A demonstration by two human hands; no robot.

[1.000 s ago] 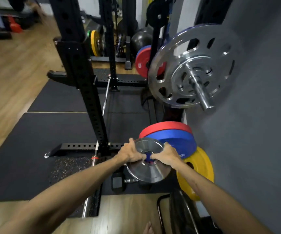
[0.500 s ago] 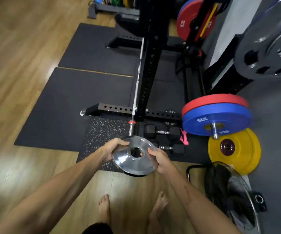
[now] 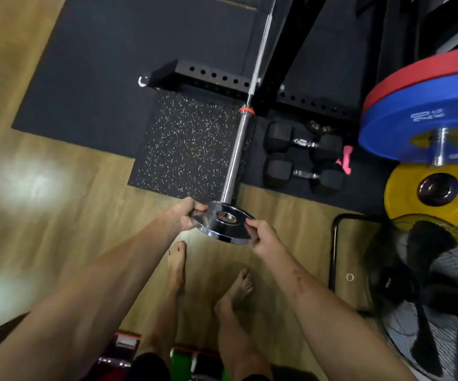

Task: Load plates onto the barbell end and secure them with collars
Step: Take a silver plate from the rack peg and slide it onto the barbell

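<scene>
A: Grip status?
B: Left hand (image 3: 185, 217) curled round the near-left rim of the chrome plate (image 3: 223, 222); right hand (image 3: 262, 236) pinching its right rim. Plate held roughly flat, hole facing up.

A: Plate versus bar?
B: End of the barbell sleeve (image 3: 234, 158) shows just beyond the plate's far edge; overlap hides whether they touch. Plate not on the sleeve.

A: Surroundings?
B: Speckled mat (image 3: 184, 144) beyond the left hand. Two dumbbells (image 3: 303, 158) beyond the right hand; further right, blue plate (image 3: 404, 125) over yellow plate (image 3: 404, 193). Bare feet (image 3: 177, 266) on wood floor (image 3: 57, 204) beneath the grip.
</scene>
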